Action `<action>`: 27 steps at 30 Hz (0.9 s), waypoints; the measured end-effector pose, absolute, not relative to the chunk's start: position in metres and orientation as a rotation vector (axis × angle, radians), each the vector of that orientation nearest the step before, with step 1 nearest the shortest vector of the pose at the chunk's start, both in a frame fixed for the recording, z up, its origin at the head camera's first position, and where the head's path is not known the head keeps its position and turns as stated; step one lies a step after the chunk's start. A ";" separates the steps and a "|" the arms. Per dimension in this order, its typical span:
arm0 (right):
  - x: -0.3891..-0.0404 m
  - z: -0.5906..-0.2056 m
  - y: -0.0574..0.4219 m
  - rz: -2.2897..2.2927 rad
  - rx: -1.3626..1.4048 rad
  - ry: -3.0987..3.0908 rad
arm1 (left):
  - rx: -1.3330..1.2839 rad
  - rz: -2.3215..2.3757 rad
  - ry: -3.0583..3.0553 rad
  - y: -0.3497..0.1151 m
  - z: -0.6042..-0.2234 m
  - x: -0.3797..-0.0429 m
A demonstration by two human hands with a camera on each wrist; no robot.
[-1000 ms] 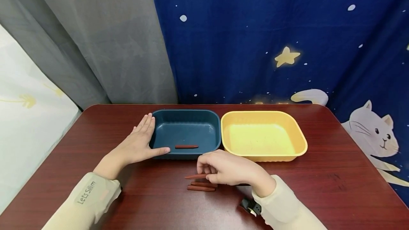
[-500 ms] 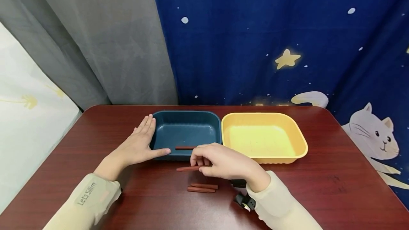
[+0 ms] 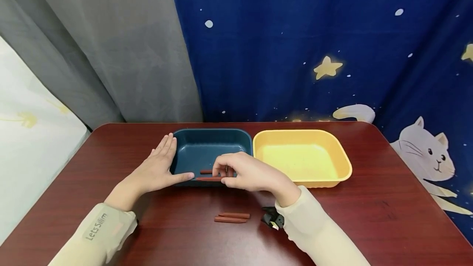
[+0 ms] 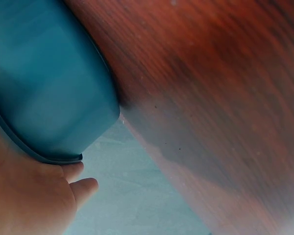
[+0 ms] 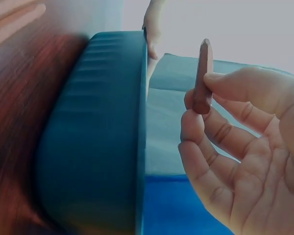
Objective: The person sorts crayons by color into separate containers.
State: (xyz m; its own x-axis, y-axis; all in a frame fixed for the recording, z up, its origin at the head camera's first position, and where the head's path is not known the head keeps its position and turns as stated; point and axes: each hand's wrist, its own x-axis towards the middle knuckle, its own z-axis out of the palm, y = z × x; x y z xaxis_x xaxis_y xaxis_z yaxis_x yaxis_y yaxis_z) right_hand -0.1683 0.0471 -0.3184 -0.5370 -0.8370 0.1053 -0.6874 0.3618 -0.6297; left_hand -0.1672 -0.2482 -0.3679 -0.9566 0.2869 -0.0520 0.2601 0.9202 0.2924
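My right hand pinches a reddish-brown stick between thumb and fingers. The stick is faceted and tapers to a point at one end. In the head view it is over the near rim of the dark blue basin, pointing left. Inside that basin lies a similar stick, partly hidden by my right hand. My left hand rests against the basin's left side, fingers straight and thumb on the near rim. Two more sticks lie side by side on the table in front.
A yellow basin stands right beside the blue one. A black device sits at my right wrist. The dark red table ends at the back before a grey curtain and a blue patterned one.
My right hand has lifted the stick from beside the other two and carried it forward and left to the blue basin's near rim. The left hand has stayed in place.
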 end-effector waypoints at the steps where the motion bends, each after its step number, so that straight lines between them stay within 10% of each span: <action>1: -0.170 -0.319 0.046 -0.942 -1.357 2.387 | 0.423 0.435 2.986 -0.248 -0.369 -0.167; 27: -0.203 -0.347 0.017 -0.933 -1.042 2.528 | 0.435 0.425 3.015 -0.247 -0.370 -0.168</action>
State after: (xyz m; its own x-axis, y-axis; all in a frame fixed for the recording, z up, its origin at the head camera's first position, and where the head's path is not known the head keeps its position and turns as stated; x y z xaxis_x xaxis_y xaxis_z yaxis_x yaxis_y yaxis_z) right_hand -0.2035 0.0167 -0.3473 -0.7124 -0.7016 0.0110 -0.5405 0.5387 -0.6463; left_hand -0.1678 -0.2472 -0.3697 -0.9579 0.2860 -0.0258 0.2677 0.9219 0.2801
